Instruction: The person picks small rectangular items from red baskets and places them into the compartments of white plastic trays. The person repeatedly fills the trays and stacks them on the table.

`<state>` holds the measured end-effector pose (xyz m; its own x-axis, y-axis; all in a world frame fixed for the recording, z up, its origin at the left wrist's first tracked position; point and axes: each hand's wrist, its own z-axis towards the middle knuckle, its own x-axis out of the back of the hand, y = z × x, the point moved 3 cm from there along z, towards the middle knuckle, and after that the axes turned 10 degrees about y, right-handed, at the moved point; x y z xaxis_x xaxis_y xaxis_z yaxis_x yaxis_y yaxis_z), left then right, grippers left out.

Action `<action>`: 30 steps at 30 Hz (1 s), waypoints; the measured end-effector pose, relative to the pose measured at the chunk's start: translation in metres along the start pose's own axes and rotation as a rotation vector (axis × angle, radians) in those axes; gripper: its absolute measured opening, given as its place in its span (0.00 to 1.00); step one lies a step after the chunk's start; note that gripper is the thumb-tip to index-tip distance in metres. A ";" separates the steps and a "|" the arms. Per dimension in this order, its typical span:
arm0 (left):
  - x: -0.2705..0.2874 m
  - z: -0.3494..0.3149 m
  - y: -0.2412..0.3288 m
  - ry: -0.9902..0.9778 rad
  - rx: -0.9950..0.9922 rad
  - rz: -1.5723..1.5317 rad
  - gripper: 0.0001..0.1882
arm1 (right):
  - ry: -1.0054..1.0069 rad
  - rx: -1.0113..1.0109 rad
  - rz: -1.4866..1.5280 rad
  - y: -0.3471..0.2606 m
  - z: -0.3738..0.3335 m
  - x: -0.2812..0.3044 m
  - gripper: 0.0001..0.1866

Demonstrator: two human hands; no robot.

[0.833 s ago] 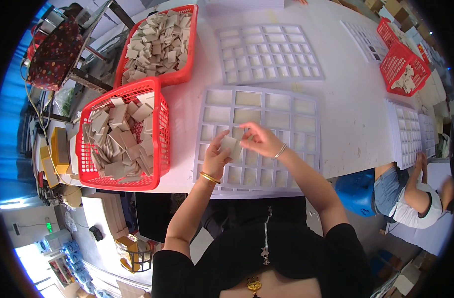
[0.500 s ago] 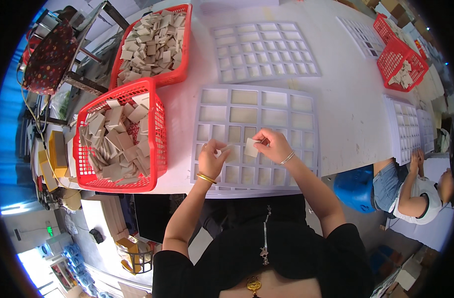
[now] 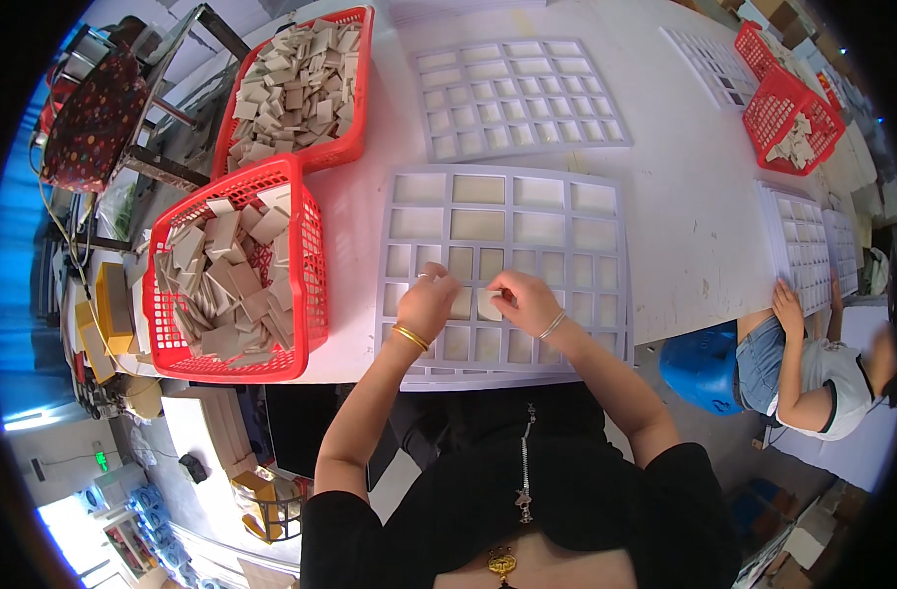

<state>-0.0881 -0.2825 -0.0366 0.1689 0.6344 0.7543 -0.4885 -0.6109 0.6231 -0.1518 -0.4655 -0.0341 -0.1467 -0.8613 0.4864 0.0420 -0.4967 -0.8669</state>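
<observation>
A white compartment tray point(image 3: 542, 177) lies before me on the table, with beige tiles in a few of its compartments in the second column. My right hand point(image 3: 529, 304) pinches a small beige tile point(image 3: 489, 305), tilted at a compartment in the tray's middle. Just left of it, my left hand point(image 3: 429, 302) is closed and low over the neighbouring compartment. Its fingertips point down, and what they hold, if anything, is hidden behind the hand.
On the left stand a near red basket point(image 3: 313, 255) and a far red basket point(image 3: 363, 88), both heaped with tiles. Another compartment tray point(image 3: 527, 152) lies beyond mine. Farther right are a red basket point(image 3: 817, 123), stacked trays point(image 3: 797, 236) and a seated person point(image 3: 812, 378).
Both hands have lowered into the tray. The right hand's tile has gone down to a compartment, while the one in the left fingers is now out of sight.
</observation>
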 end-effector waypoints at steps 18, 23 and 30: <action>0.042 -0.004 -0.042 0.426 0.048 0.197 0.16 | 0.069 0.205 -0.456 -0.021 -0.021 0.020 0.15; 0.042 -0.024 -0.082 0.193 0.376 0.201 0.18 | 0.578 -0.145 -0.712 0.053 -0.052 0.102 0.28; 0.051 -0.024 -0.060 0.415 0.310 0.040 0.15 | 0.556 -0.394 -0.633 0.087 -0.093 0.119 0.29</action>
<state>-0.0711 -0.2020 -0.0407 -0.2292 0.7039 0.6723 -0.2005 -0.7100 0.6750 -0.2580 -0.6015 -0.0619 -0.4841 -0.2165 0.8478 -0.5313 -0.6971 -0.4814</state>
